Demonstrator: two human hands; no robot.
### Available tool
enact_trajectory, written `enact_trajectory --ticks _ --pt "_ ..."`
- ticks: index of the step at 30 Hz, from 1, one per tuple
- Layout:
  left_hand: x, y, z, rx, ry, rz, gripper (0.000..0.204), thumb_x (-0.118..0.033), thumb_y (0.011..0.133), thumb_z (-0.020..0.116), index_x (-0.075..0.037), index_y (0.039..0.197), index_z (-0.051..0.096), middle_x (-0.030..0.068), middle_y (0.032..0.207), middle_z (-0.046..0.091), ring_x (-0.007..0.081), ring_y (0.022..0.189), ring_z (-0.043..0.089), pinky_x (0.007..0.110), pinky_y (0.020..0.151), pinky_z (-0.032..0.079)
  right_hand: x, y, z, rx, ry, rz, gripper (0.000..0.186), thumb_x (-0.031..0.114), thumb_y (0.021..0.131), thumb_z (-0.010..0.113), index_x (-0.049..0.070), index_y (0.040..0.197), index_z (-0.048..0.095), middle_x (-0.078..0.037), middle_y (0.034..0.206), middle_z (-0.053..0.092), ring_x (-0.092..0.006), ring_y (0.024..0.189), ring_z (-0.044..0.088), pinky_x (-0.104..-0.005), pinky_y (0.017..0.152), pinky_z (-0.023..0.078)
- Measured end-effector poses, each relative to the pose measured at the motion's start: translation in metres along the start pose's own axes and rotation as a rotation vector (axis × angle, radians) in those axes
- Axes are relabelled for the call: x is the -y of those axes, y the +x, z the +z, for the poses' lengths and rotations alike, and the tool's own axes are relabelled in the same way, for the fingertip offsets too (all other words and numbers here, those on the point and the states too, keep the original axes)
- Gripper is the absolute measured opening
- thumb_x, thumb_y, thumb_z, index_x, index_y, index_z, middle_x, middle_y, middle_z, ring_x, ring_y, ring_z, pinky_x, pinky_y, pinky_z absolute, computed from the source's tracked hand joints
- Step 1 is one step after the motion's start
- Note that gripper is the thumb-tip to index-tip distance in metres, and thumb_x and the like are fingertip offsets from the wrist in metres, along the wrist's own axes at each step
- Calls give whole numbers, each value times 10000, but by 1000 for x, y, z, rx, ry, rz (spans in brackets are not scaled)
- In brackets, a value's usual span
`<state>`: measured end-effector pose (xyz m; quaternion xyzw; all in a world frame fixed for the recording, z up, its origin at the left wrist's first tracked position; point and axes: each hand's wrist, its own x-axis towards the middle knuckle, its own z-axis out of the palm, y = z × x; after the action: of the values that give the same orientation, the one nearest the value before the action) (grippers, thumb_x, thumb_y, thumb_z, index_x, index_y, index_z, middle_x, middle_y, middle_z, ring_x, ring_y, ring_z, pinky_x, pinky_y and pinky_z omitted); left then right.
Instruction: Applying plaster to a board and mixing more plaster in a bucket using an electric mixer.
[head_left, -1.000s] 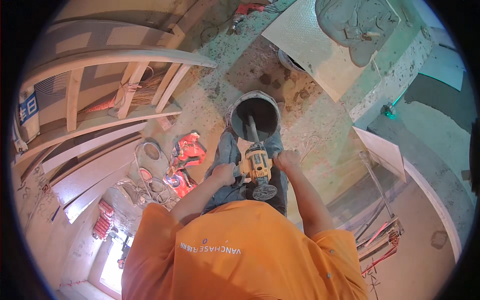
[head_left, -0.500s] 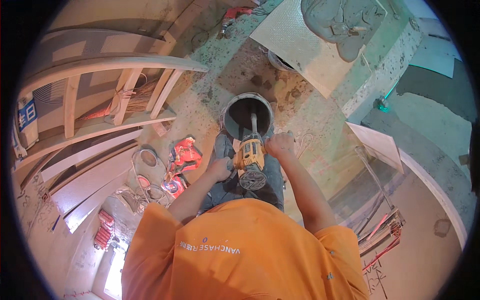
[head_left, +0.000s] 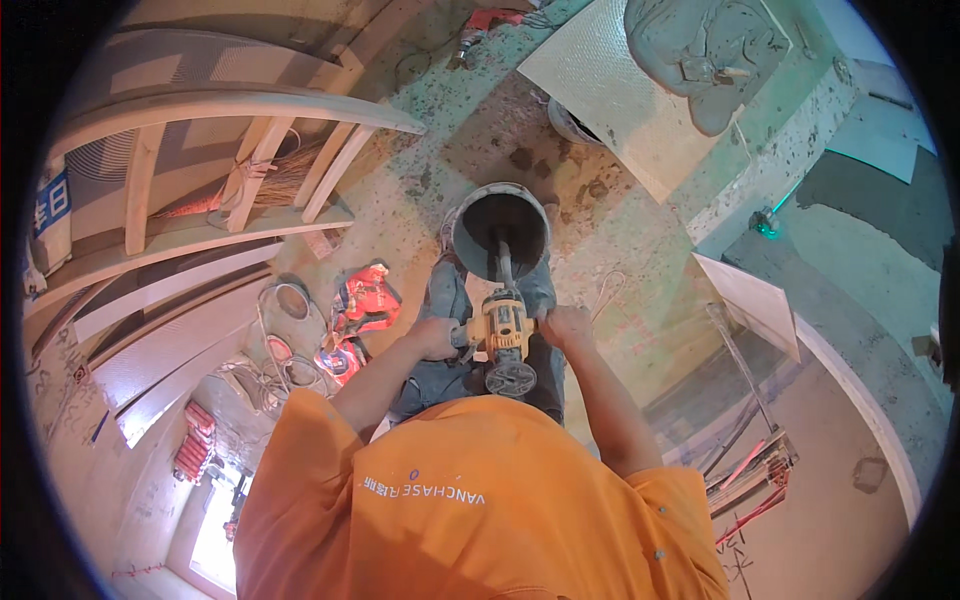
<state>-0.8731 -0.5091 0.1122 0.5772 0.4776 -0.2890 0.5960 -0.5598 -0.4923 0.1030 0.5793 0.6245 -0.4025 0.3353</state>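
Left hand [head_left: 435, 338] closed round the left side handle of a yellow handheld mixer [head_left: 503, 326]; right hand [head_left: 566, 328] likewise gripping its right side, fingers wrapped, handle mostly hidden there. Mixer sits btwn the hands, in front of the torso, w/ round motor end toward the near side & metal shaft [head_left: 505, 262] pointing far, down into a bucket [head_left: 475, 215]. Shaft's lower end is lost in the dark interior; can't tell how full it is. Bucket stands on the floor, just beyond the knees, btwn the legs.

Left of the legs: red-and-white bags [head_left: 362, 300] & coiled cables [head_left: 290, 375] on the floor. Farther left, a wooden frame [head_left: 230, 105] w/ uprights. Far right, a pale textured panel [head_left: 600, 100] carries a spread of wet grey mortar [head_left: 660, 35] w/ a trowel [head_left: 712, 72] in it; another bucket [head_left: 570, 122] is partly hidden by the panel's left edge. Far side, approx. centre: red drill [head_left: 490, 20] on the floor. Right: white board [head_left: 750, 298], tilted.
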Motion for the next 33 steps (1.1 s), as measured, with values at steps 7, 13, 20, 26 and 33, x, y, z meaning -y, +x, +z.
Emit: enact_trajectory --ticks 7,13,20,26,33 --pt "-8 -19 -1 -49 -103 29 439 -355 731 761 -83 1059 655 216 1028 706 394 978 684 479 835 539 8 -5 -33 -85 -52 -83 534 443 1008 408 81 881 779 -158 952 759 -328 928 721 -506 963 452" --pt "0 -28 -1 -131 -94 -48 408 -318 758 747 -89 1079 641 230 1004 705 414 971 681 491 820 537 27 -2 -36 -168 -22 -116 514 419 1013 410 93 875 782 -147 928 761 -323 918 718 -501 966 447" --pt "-5 -15 4 -206 -178 -74 376 -248 779 720 -84 1102 621 240 1034 699 431 1001 672 504 835 536 33 3 -81 -312 -154 -175 510 428 995 457 97 779 780 -129 839 754 -275 903 709 -475 904 456" --pt "-24 -7 5 -182 -210 -92 401 -237 777 717 -82 1130 604 255 1088 685 432 1068 656 508 869 534 17 15 -87 -319 -155 -133 439 406 969 481 151 798 794 -103 811 756 -276 807 717 -469 888 444" --pt "-40 3 9 -116 -137 -60 436 -221 765 726 -78 1160 607 239 1120 690 413 1084 661 499 899 534 -17 12 -37 -257 -84 20 430 411 955 494 141 809 795 -119 837 762 -276 824 731 -469 893 440"
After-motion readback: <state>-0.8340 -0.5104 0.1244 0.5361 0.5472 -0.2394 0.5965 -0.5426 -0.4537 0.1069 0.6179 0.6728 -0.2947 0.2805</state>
